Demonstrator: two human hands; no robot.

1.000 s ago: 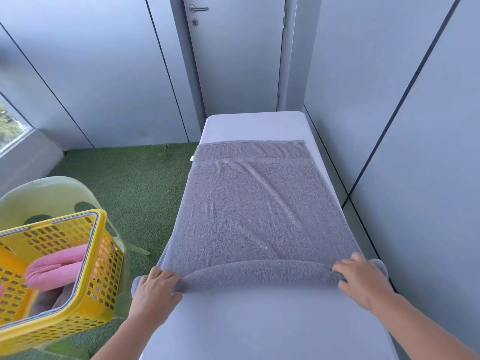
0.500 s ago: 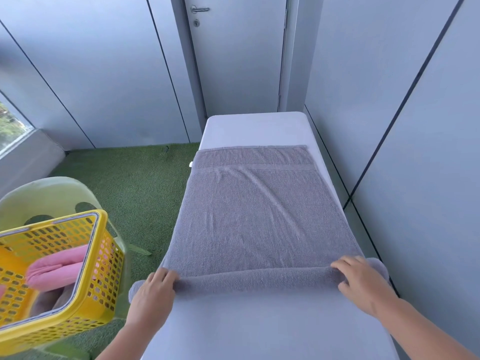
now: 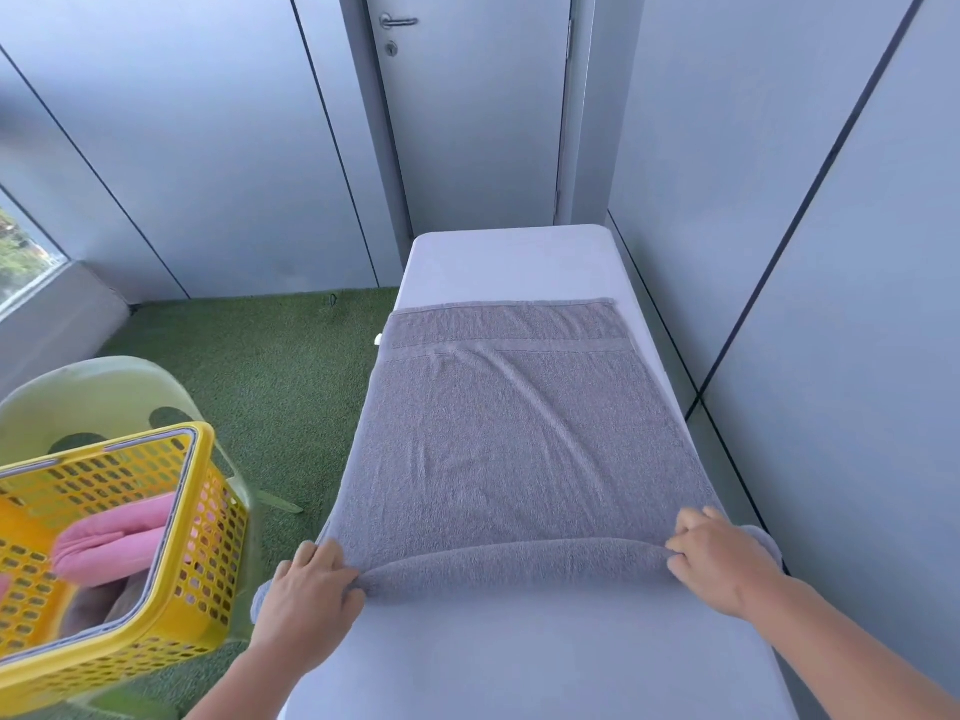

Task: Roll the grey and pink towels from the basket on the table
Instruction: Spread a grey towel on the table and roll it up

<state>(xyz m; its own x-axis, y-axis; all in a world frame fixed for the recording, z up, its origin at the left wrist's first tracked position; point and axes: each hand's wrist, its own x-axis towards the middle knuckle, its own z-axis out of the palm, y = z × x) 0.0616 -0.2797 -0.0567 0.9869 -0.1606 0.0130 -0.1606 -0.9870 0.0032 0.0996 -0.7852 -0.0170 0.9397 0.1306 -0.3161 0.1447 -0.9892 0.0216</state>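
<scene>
"Grey towel, item one. Position?"

"Spread lengthwise on the tabletop. The far hem stops short of the far end and the left edge hangs slightly over the side. The near end is wound into a low roll lying across the tabletop's width, and both tips of it stick out past the hands. A few long creases cross the flat part."

"Item two, left hand. Grip?"

"On the left end of the roll. Fingers laid over the top, thumb against the near side, cloth pinched between them."

"Item three, right hand?"

"On the right end of the roll. Fingers curled down onto it, knuckles up, grip closed on the cloth. Both forearms bare."

"Item four, pink towel?"

"Folded, inside the yellow basket, left of the tabletop and well apart from item one. Something darker lies under it, too blurred to name."

"Basket's support?"

"It sits in front of the back of a pale green chair; the seat is hidden beneath it. Perforated walls, solid rim."

"Surroundings?"

"Green artificial grass on the floor left of the tabletop. Grey panelled walls, the right one just beside the tabletop. Grey door beyond the far end, with a lever handle at its upper left and a keyhole beneath. Corner of a window at far left, foliage outside."
</scene>
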